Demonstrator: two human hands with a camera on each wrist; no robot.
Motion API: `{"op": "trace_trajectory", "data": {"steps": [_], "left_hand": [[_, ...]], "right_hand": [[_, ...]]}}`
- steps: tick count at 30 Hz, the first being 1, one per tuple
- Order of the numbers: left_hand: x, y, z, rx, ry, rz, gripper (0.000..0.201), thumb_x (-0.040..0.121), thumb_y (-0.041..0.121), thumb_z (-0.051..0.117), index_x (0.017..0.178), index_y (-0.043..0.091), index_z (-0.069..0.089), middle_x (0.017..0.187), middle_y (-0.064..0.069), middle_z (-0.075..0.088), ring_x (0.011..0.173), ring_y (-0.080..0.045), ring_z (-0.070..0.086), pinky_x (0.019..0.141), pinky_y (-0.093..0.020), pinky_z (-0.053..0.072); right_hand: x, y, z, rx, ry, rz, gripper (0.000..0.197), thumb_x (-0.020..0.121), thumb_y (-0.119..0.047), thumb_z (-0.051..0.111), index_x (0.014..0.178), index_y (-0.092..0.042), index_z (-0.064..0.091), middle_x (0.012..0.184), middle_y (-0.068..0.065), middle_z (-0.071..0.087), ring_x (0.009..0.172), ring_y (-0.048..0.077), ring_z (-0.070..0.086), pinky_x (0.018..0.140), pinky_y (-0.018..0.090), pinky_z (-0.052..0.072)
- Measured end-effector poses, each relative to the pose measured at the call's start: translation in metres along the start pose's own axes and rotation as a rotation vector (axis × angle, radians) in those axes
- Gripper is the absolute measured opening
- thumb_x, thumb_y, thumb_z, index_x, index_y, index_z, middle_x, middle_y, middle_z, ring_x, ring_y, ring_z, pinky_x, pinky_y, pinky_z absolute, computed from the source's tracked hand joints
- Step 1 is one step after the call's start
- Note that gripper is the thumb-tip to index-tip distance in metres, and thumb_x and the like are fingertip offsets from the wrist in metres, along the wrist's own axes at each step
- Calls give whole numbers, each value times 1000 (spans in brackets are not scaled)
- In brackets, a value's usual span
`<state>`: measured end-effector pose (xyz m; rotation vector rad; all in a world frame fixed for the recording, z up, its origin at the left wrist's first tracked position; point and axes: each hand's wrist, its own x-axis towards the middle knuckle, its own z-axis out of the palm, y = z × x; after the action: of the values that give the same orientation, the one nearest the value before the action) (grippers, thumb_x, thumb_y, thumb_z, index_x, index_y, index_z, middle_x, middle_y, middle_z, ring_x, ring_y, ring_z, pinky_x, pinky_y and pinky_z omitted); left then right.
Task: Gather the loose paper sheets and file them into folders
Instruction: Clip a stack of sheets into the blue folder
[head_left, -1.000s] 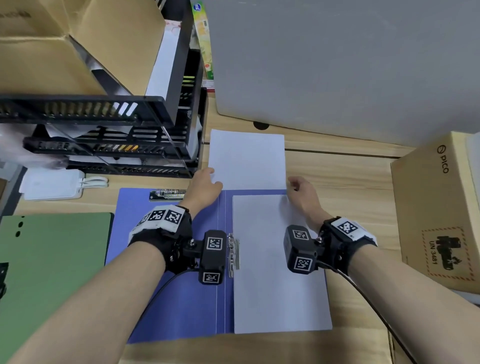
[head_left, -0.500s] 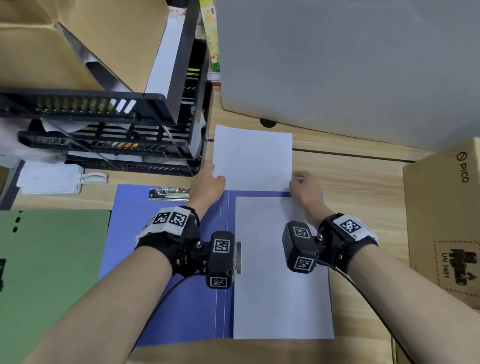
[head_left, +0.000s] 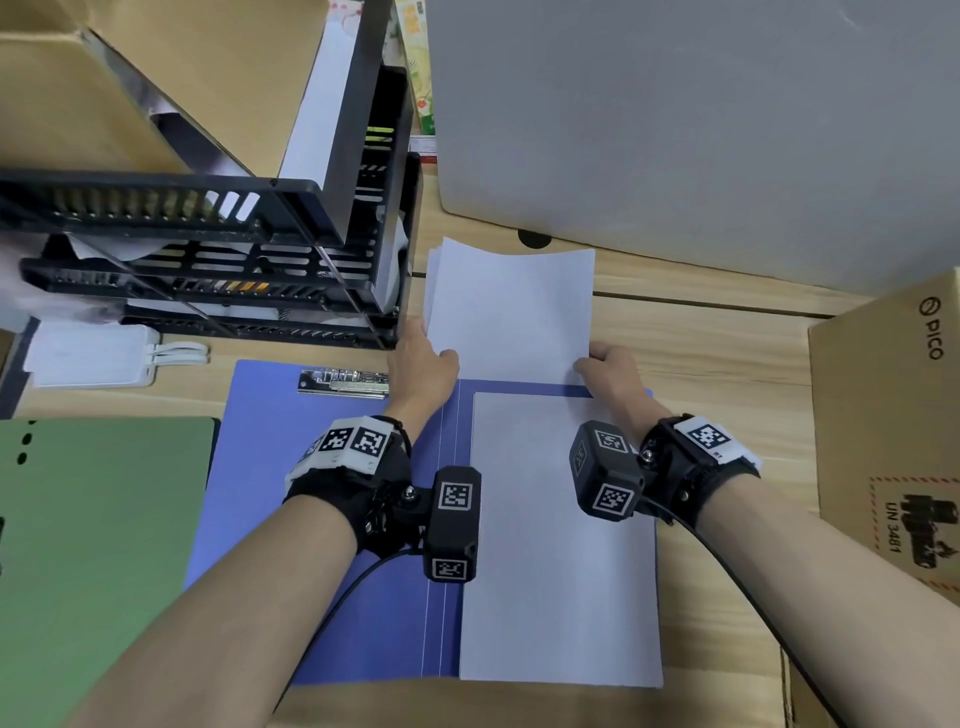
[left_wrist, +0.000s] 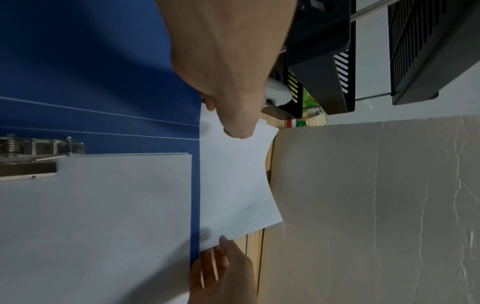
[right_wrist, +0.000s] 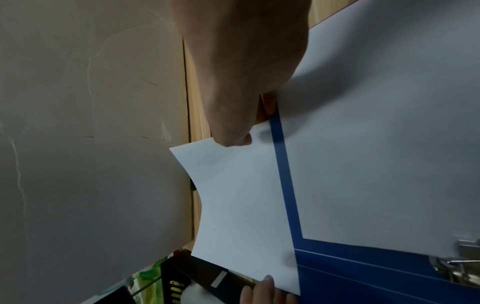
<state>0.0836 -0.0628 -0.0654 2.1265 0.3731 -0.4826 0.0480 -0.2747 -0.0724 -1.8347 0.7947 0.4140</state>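
An open blue folder (head_left: 332, 499) lies on the wooden desk, with white sheets (head_left: 556, 545) stacked on its right half and a metal clip (head_left: 344, 383) at its top left. Beyond it a small stack of loose white sheets (head_left: 511, 312) is lifted off the desk, its far end curling up. My left hand (head_left: 423, 358) pinches the stack's near left edge, thumb on top (left_wrist: 237, 131). My right hand (head_left: 605, 366) pinches its near right corner (right_wrist: 233, 139). A closed green folder (head_left: 98, 561) lies at the left.
A black stacked paper tray rack (head_left: 218, 249) stands close to the left of the lifted sheets. A large grey box (head_left: 701, 130) sits right behind them. A brown PICO carton (head_left: 893, 441) is at the right, a white power bank (head_left: 88, 356) at the left.
Both hands have raised the loose stack from flat on the desk; its far end now bends upward and the edges fan slightly at the left.
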Motion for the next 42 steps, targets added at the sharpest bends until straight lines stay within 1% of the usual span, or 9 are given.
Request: {"op": "trace_trajectory", "data": {"steps": [5,9,14,19,21,26,31,35,42], "left_hand": [[2,0,-1,-16,5,24,42,91,7,49,132,7,45,124,-9,54,114,-27,52,95,-39,46],[1,0,-1,-35,-4,95,34,93,4,50,126,8,54,109,-2,49,99,-18,48,82,-24,38],[5,-2,-4,-47,8,107,13,95,11,51,106,19,52,106,1,58,100,-20,54,88,-32,44],[3,-4,-11,-138,23,160,22,96,8,43,114,15,56,106,-4,70,97,-27,64,89,-40,50],[-2,-7,-12,-160,29,208,21,96,10,42,112,14,55,106,-8,69,98,-32,62,88,-41,51],[-14,-2,-19,-248,61,280,13,100,12,45,108,18,53,103,-2,67,97,-17,63,89,-33,51],[-35,20,-31,-346,91,400,14,99,6,44,104,17,51,89,11,63,77,8,57,75,-9,44],[-59,49,-44,-427,133,512,14,99,4,45,103,16,50,91,8,62,79,8,57,77,-10,43],[-103,90,-61,-563,175,673,25,95,3,44,94,28,47,85,22,58,82,2,55,79,-17,43]], "right_hand": [[-2,2,1,35,-11,-16,34,84,2,39,102,-3,67,85,4,62,73,21,51,58,25,40],[0,4,1,43,23,-45,30,84,3,40,98,-3,66,82,2,59,70,18,48,55,22,38],[3,5,-2,45,51,-25,28,86,-1,43,104,-7,63,85,-1,60,72,15,51,55,22,38],[4,1,-5,157,161,5,25,88,-6,47,112,-13,45,84,-3,50,71,13,47,56,21,36],[1,-1,-8,160,135,-9,16,88,-7,46,101,-15,47,79,-2,48,68,15,43,56,24,33],[-10,-9,-13,203,123,-107,16,93,-13,41,78,-17,47,74,-1,47,64,13,38,59,25,31],[-38,-30,-23,280,203,-240,22,95,-12,39,75,-18,45,74,-6,46,65,8,40,60,22,34],[-67,-51,-36,364,305,-405,24,90,-21,42,88,3,47,82,5,47,77,15,42,69,31,36],[-117,-78,-57,491,442,-622,12,93,-19,41,82,-16,39,80,4,32,74,13,30,67,30,28]]}}
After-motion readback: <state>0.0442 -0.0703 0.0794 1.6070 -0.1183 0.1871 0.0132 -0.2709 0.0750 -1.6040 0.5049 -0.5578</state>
